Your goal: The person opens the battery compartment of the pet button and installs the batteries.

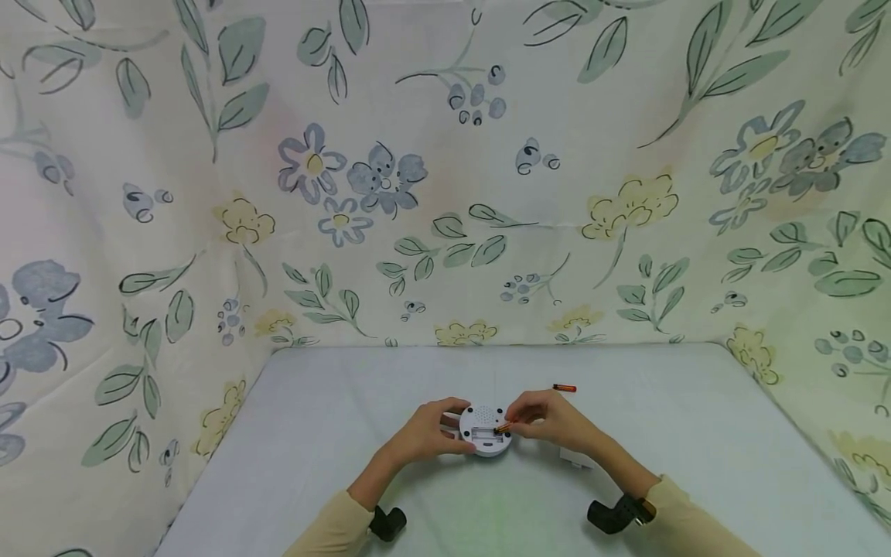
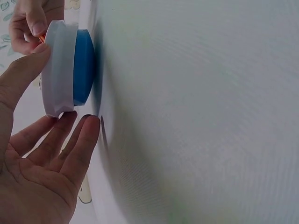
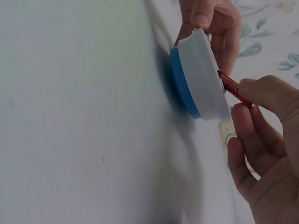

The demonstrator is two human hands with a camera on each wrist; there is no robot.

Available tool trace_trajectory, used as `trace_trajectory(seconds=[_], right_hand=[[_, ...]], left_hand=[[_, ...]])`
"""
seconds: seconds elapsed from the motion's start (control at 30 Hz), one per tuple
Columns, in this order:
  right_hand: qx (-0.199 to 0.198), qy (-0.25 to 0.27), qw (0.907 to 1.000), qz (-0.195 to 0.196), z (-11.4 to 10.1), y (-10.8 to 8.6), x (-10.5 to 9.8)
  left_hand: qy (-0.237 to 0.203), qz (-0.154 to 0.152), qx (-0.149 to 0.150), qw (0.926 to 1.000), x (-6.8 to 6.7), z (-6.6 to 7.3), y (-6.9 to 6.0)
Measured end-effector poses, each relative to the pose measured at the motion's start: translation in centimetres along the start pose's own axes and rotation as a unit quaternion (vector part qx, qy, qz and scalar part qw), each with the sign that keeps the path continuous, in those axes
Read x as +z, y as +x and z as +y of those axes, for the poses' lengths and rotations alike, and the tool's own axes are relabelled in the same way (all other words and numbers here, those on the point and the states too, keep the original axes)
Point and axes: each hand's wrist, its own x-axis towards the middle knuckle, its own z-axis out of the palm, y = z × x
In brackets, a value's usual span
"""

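A round white device (image 1: 485,449) lies with its slotted side up on the table; the wrist views show its blue underside (image 2: 84,67). My left hand (image 1: 426,433) grips its rim between thumb and fingers, thumb on the near edge. Between thumb and fingertips my right hand (image 1: 553,422) pinches a red and black battery (image 3: 234,89), tilted, its dark end at the device's open compartment (image 1: 486,435). How deep that end sits cannot be told. In the right wrist view the device's white side (image 3: 201,74) stands between both hands.
A second orange and black battery (image 1: 564,387) lies on the table beyond my right hand. A small white piece (image 1: 576,459) rests below the right forearm. The pale table (image 1: 313,464) ends at a hanging floral cloth (image 1: 445,271) at the back.
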Motion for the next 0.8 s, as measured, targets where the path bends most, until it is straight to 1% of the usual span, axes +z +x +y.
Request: trace_trajectory(seconds=[0.1,0.33,0.53,0.67,0.8], right_hand=[[-0.008,-0.018,0.9998,0.0,-0.1,0.0,0.0],[-0.054,-0.059,0.9968,-0.009,-0.2,0.7,1.0],[-0.061,-0.086,0.9943,-0.011,-0.4,1.6,2.0],[-0.065,-0.096,0.9933,-0.003,-0.6,1.7,2.2],[-0.058,-0.101,0.9932,0.0,-0.5,1.6,2.0]], left_hand=[[0.004,0.001,-0.002,1.0,0.0,0.1,0.0],[0.008,0.002,0.002,1.0,0.1,0.4,-0.1],[0.015,0.0,0.01,0.9998,0.2,0.6,0.1],[0.019,0.003,0.013,0.9997,0.2,0.6,0.1],[0.017,0.003,0.016,0.9997,0.2,0.4,0.1]])
